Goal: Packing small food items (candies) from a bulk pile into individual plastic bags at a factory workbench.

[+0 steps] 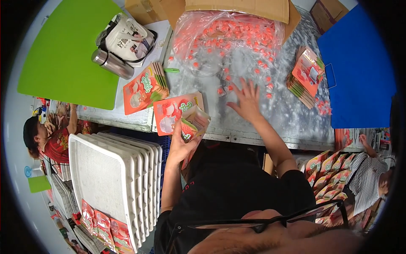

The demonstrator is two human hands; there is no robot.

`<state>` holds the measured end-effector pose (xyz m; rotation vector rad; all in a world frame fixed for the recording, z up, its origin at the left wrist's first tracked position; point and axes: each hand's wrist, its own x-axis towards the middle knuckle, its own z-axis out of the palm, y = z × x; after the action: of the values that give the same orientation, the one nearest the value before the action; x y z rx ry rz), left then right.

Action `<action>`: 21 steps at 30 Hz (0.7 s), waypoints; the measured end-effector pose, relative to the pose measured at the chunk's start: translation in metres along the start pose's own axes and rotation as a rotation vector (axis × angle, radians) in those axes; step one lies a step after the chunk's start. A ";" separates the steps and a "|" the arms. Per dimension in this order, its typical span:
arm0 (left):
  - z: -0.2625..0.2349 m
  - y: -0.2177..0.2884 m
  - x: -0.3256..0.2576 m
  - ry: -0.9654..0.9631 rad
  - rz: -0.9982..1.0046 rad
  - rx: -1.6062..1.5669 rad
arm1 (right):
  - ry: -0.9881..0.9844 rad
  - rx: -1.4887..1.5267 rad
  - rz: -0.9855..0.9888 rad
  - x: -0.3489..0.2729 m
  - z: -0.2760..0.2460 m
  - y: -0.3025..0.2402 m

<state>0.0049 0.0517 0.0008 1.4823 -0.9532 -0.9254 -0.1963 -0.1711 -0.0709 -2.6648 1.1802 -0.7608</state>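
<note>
All fingers splayed, your right hand [246, 101] is over the tabletop [296, 122] near loose wrapped red pieces [221, 91]; whether it touches any is unclear. Your left hand [182, 148] grips a red pouch [196, 122] at the near edge, a flat pouch [166, 113] just behind it. Farther out sit a clear plastic bag [198, 63] and a right-hand pouch stack [306, 74].

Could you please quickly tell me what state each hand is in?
Left hand: closed, holding a red-and-green pouch.
Right hand: open and spread, near small red pieces.
</note>
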 end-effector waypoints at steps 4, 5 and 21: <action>-0.002 0.007 -0.001 -0.022 -0.012 -0.013 | -0.178 -0.036 -0.012 0.028 0.026 -0.006; -0.003 0.006 -0.002 -0.009 -0.025 -0.028 | -0.173 -0.035 -0.015 0.030 0.034 -0.003; -0.001 0.004 0.005 -0.011 -0.039 0.026 | -0.025 0.120 -0.378 0.040 0.057 -0.016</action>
<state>0.0080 0.0468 0.0043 1.5240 -0.9501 -0.9530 -0.1351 -0.1937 -0.0996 -2.8167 0.6055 -0.8148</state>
